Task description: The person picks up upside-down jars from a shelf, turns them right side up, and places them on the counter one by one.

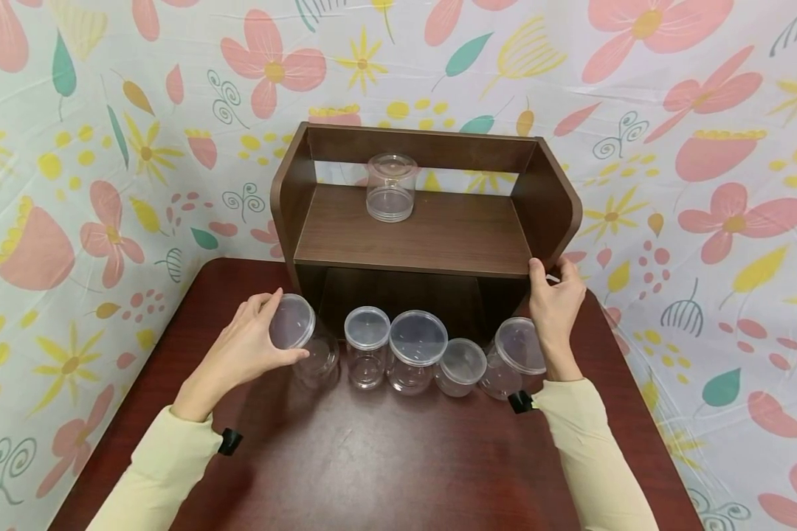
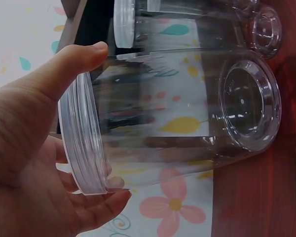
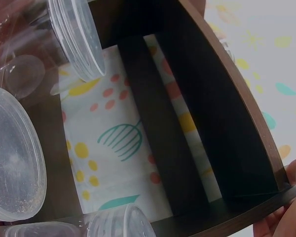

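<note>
My left hand (image 1: 239, 343) grips a tall clear plastic jar (image 1: 319, 360) round its lid, thumb on one side and fingers on the other. In the left wrist view the jar's screw lid (image 2: 81, 138) sits in the hand; whether its base touches the table I cannot tell. My right hand (image 1: 558, 306) holds the right front corner of the brown wooden shelf (image 1: 412, 240), pinching the upper board's edge. Below that hand stands a wide lidded jar (image 1: 519, 346). Between the hands are a narrow jar (image 1: 367, 346), a wide jar (image 1: 417, 350) and a short jar (image 1: 461, 365).
One clear jar (image 1: 390, 188) stands on the upper board, left of its middle. The shelf's lower compartment (image 1: 401, 295) lies behind the row of jars. Everything rests on a dark red table (image 1: 398, 457), with a flowered cloth (image 1: 704, 221) hanging behind and at the sides.
</note>
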Demonstrator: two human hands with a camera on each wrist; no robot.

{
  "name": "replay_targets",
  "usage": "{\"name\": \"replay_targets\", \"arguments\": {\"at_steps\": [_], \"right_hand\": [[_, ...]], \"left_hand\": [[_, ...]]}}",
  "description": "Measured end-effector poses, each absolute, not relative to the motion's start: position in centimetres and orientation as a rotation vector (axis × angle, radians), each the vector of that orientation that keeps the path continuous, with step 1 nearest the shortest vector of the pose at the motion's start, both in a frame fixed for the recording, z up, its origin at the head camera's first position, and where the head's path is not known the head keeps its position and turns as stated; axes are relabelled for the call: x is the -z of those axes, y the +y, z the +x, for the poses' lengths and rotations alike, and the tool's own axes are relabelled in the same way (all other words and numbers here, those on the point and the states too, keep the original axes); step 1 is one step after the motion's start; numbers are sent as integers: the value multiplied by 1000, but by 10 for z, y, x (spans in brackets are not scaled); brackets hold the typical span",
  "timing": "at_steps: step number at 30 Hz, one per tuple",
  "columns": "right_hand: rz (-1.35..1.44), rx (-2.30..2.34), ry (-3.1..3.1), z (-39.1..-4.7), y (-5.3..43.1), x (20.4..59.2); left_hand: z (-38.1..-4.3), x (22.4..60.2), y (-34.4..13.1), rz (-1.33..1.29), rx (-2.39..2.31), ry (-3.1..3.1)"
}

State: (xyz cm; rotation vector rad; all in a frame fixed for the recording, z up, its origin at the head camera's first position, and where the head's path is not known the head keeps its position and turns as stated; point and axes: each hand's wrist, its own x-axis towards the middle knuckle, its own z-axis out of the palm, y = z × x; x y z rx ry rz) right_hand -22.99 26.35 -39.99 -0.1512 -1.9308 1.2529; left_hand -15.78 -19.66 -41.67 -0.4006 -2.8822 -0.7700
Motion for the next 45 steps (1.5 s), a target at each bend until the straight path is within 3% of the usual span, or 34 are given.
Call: {"name": "replay_targets", "arguments": {"at_steps": [45], "right_hand": [[-137,-1247,-1930,-230,264,401]], "left_hand": [[-171,450,-160,-487,589,-2919]]}}
